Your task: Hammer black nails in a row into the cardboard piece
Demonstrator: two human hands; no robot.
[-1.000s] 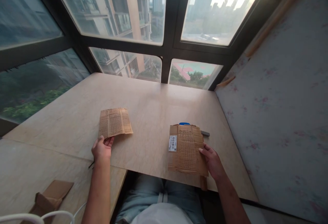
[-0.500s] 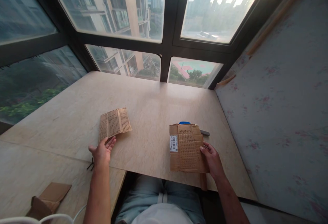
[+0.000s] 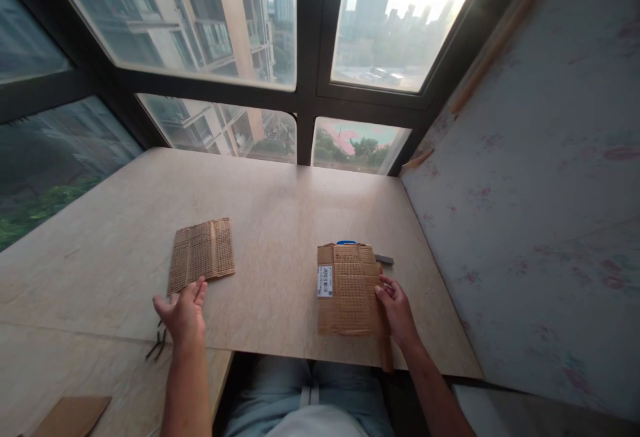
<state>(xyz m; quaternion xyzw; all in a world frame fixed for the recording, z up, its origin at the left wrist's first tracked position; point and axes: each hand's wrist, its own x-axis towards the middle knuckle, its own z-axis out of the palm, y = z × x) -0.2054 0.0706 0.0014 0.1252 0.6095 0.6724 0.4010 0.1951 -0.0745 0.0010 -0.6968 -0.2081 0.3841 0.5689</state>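
Note:
A flattened piece of brown cardboard (image 3: 201,255), covered in rows of small marks, lies on the left of the tabletop. My left hand (image 3: 186,308) is at its near edge, palm turned up, with thumb and fingers apart. Whether the fingertips touch the cardboard, I cannot tell. To the right, my right hand (image 3: 396,305) pinches the right edge of a second, larger cardboard piece (image 3: 354,297), which carries a white barcode label (image 3: 325,281). Partly hidden beneath it are a blue object (image 3: 347,242), a grey flat bar (image 3: 385,260) and a brown strip (image 3: 387,355).
Thin black pieces (image 3: 157,345) lie beside my left wrist. Another brown cardboard piece (image 3: 73,417) is at the lower left. The pale tabletop (image 3: 273,224) meets dark-framed windows at the back and a flowered wall (image 3: 530,244) on the right. My legs are below its front edge.
The view has swung slightly to the right, so things sit further left. The left cardboard lies a little flatter and slightly turned. My right hand keeps its hold on the labelled piece.

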